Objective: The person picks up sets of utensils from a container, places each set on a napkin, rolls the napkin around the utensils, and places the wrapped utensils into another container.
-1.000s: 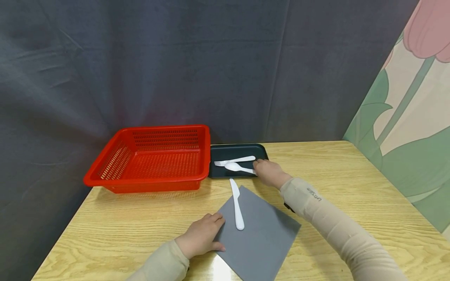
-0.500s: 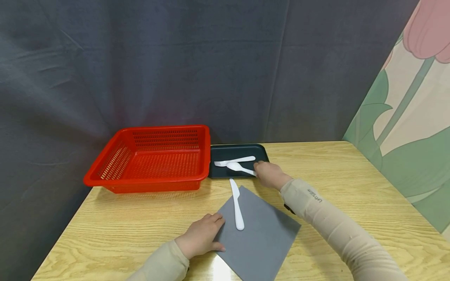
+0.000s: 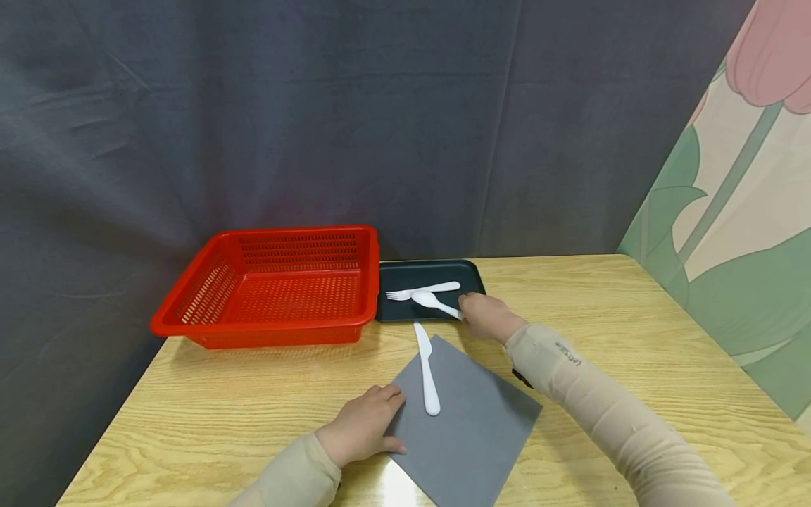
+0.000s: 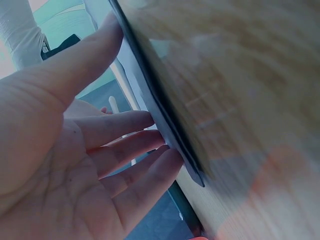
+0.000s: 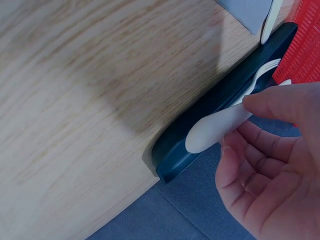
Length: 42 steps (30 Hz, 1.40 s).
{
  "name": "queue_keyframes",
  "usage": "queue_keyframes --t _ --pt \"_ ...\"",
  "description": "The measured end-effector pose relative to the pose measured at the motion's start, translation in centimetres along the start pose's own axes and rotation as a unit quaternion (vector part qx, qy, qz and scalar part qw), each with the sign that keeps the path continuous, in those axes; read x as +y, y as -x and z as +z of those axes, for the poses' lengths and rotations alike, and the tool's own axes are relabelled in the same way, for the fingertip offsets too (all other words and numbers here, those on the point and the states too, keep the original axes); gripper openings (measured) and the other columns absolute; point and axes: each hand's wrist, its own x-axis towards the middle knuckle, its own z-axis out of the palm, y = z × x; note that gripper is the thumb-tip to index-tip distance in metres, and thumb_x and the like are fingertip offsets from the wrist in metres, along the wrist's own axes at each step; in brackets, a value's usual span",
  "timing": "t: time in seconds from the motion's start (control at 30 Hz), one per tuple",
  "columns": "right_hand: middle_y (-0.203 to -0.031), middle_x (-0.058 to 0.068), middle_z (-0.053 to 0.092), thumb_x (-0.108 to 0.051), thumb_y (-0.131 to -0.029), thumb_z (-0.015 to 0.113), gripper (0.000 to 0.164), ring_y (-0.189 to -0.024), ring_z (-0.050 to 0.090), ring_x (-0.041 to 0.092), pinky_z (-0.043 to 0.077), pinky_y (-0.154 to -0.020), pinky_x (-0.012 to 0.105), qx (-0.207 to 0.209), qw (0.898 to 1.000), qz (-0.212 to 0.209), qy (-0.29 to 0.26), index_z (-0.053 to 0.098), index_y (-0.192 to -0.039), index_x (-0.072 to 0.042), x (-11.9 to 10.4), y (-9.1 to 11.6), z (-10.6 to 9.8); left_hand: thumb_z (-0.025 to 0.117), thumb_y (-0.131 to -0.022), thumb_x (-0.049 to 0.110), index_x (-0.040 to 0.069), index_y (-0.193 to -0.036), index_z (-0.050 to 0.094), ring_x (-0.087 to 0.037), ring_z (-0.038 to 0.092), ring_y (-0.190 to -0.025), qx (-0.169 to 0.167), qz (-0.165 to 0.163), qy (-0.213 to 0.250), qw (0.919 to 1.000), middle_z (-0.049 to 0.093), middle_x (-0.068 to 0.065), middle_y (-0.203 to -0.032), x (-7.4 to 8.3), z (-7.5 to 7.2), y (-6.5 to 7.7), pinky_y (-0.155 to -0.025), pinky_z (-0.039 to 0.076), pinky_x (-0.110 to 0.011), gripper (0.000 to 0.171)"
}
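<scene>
My right hand (image 3: 486,315) pinches a white spoon (image 3: 428,300) by its handle between thumb and fingers, over the right side of a dark tray (image 3: 434,270). In the right wrist view the wide handle end (image 5: 212,132) sticks out past the thumb. A white fork (image 3: 439,287) lies in the tray behind the spoon. My left hand (image 3: 362,428) rests at the left edge of a grey square sheet (image 3: 478,415), fingers extended and spread, their tips at its edge in the left wrist view. A white knife (image 3: 429,380) lies on the sheet, its blade tip past the far-left edge.
A red perforated basket (image 3: 279,327) stands left of the tray, right up against it. Both are at the back of the wooden table (image 3: 608,310), before a dark curtain (image 3: 355,127). A flower-patterned wall covering (image 3: 754,267) borders the right side.
The spoon has shifted slightly to the right and tilted a little more, along with my right hand. My left hand, the sheet, the knife and the fork have stayed put.
</scene>
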Motion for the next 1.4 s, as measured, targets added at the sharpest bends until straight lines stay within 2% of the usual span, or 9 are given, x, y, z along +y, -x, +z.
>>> queue_keyframes --t 0.47,0.73,1.4 --pt "-0.073 0.009 0.054 -0.009 -0.086 0.059 0.007 -0.062 0.046 0.016 0.042 -0.054 0.027 -0.014 0.999 -0.004 -0.035 0.056 -0.085 -0.002 -0.04 0.01 -0.03 0.075 -0.072 0.045 0.002 -0.125 0.056 -0.022 0.055 -0.108 0.002 0.002 -0.004 1.0000 0.056 -0.007 -0.125 -0.02 -0.06 0.02 -0.084 0.051 -0.030 0.071" --pt "-0.067 0.006 0.050 -0.010 -0.085 0.058 0.010 -0.058 0.043 0.015 0.038 -0.051 0.025 -0.004 0.999 -0.010 -0.045 0.053 -0.080 -0.002 -0.07 0.05 -0.11 0.076 -0.071 0.045 0.002 -0.125 0.056 -0.022 0.055 -0.108 0.002 0.002 -0.005 1.0000 0.057 -0.008 -0.125 -0.03 -0.07 0.00 -0.085 0.051 -0.030 0.071" --pt "-0.062 0.001 0.045 -0.014 -0.084 0.060 0.016 -0.055 0.043 0.013 0.035 -0.049 0.023 -0.023 0.996 0.010 -0.090 0.051 -0.075 -0.005 -0.10 0.08 0.27 0.076 -0.072 0.044 0.001 -0.125 0.056 -0.023 0.055 -0.108 0.004 0.004 -0.003 1.0000 0.056 -0.008 -0.125 -0.06 0.00 -0.01 -0.085 0.051 -0.030 0.071"
